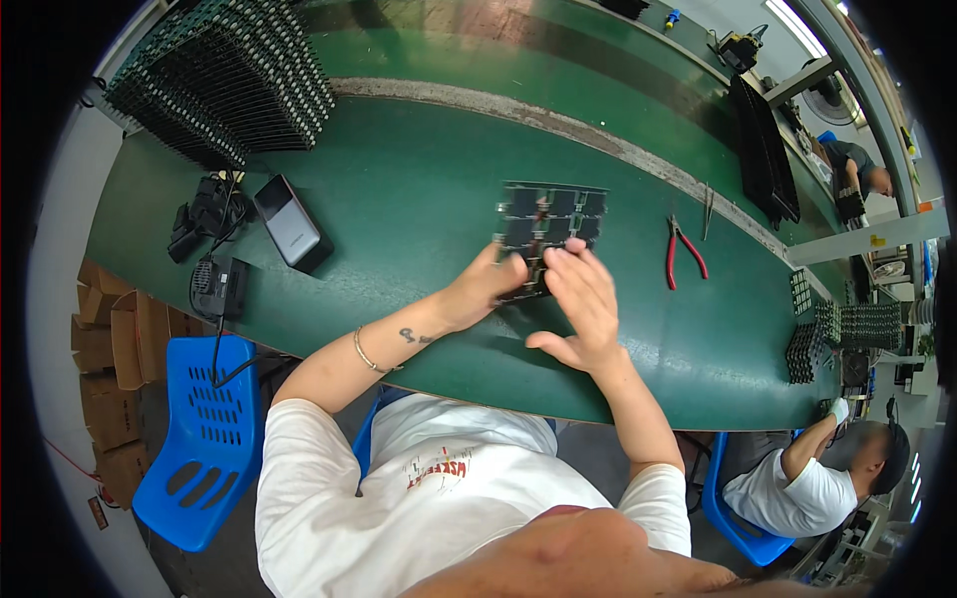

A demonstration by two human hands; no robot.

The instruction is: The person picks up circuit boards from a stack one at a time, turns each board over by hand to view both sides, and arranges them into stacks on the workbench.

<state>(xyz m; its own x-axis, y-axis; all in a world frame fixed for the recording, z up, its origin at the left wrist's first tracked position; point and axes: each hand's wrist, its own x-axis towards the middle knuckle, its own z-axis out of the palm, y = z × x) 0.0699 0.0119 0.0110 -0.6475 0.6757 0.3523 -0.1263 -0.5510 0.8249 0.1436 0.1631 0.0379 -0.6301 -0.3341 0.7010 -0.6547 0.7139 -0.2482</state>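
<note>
while my left hand [485, 289] grips the circuit board [546, 231] at its near edge, my right hand [583, 304] rests open-fingered on it. i judge the work far from done: a tall stack of boards [227, 82] waits at my left.

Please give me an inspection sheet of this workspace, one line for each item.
Surface: long green bench.
Job's things: circuit board panel, held above the bench.
Clutter: red-handled pliers, phone, stacked boards.
Hands: left hand grips the panel's lower edge; right hand rests fingers on it.
Cables: black cable hangs off the bench edge.
Surroundings: blue chair, cardboard boxes, a co-worker seated nearby.
</note>
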